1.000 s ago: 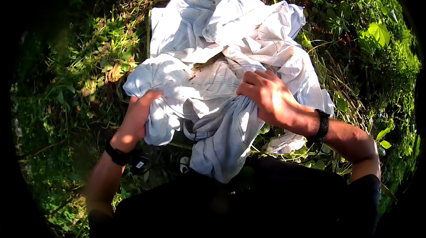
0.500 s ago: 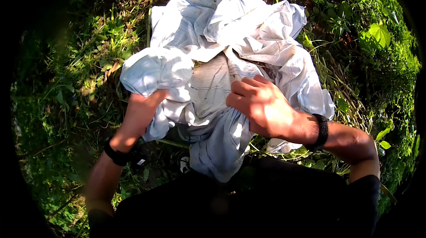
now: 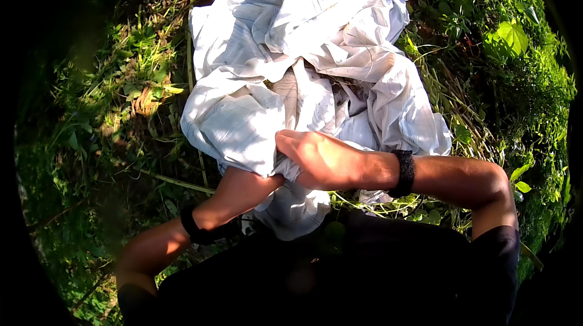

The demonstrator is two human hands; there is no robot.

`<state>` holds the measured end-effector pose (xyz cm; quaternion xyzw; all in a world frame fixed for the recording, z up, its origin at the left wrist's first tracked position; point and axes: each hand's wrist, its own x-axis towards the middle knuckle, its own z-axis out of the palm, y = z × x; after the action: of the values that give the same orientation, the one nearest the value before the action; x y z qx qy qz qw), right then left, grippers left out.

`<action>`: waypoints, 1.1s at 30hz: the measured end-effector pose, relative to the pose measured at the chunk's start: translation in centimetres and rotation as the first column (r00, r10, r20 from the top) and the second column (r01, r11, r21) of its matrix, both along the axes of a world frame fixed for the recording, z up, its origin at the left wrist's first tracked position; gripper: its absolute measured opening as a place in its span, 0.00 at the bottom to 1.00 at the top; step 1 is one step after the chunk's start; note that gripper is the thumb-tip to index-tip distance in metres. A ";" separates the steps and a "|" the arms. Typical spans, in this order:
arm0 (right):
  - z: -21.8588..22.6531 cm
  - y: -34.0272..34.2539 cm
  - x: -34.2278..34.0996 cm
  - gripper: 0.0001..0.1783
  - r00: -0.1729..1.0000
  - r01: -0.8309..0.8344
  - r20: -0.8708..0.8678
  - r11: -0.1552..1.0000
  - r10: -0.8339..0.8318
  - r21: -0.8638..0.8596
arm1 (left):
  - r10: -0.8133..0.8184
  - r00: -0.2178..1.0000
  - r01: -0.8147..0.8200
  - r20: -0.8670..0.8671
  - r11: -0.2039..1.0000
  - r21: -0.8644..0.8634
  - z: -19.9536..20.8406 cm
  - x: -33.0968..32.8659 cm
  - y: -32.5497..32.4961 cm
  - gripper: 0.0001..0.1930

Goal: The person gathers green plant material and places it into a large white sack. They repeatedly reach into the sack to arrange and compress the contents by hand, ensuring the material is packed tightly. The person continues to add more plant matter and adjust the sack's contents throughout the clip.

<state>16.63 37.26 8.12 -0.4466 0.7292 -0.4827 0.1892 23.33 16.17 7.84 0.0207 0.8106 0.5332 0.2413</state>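
Observation:
A large pale cloth (image 3: pixel 243 122), white to light blue with faint lines and dark dirt specks, lies bunched on the ground before me. My left hand (image 3: pixel 250 187) is at its near edge, closed on a fold, with most of its fingers hidden under the fabric. Right beside it, my right hand (image 3: pixel 313 157) is closed on the gathered near part of the cloth, its fingertips curled out of sight. The two hands almost touch. Below them a loose end of the cloth hangs toward me. Near the middle, a gap between folds shows dark, dirty patches inside.
Low green plants (image 3: pixel 91 125) and dry stems surround the cloth. Flattened dry grass (image 3: pixel 470 125) lies along its right side. A long thin green stalk (image 3: pixel 176 182) runs near my left wrist. A broad bright leaf (image 3: pixel 512 37) stands at the upper right.
My left hand has moved right, bringing the cloth's left fold inward. My right hand has shifted left and slightly down to meet it. The gap in the middle shows more of the inside.

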 end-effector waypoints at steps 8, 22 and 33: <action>-2.7 12.5 -0.8 0.41 0.932 0.253 -0.340 0.441 0.129 0.861 | 0.346 0.938 -0.343 -0.005 0.933 0.104 -2.4 1.1 -5.3 0.22; 1.6 16.9 0.3 0.05 0.955 0.185 -0.294 0.859 -0.042 0.478 | 0.251 0.967 -0.254 0.054 0.964 0.079 -1.2 0.4 -6.7 0.18; 5.0 15.1 1.5 0.26 0.984 -0.063 0.161 0.696 -0.077 0.715 | 0.273 0.954 -0.284 0.127 0.955 0.081 -1.8 0.3 -7.5 0.19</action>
<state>18.13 52.41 13.10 -0.2896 0.8414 -0.1986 0.4108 23.60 8.71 6.03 -0.1126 0.7631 0.6013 0.2084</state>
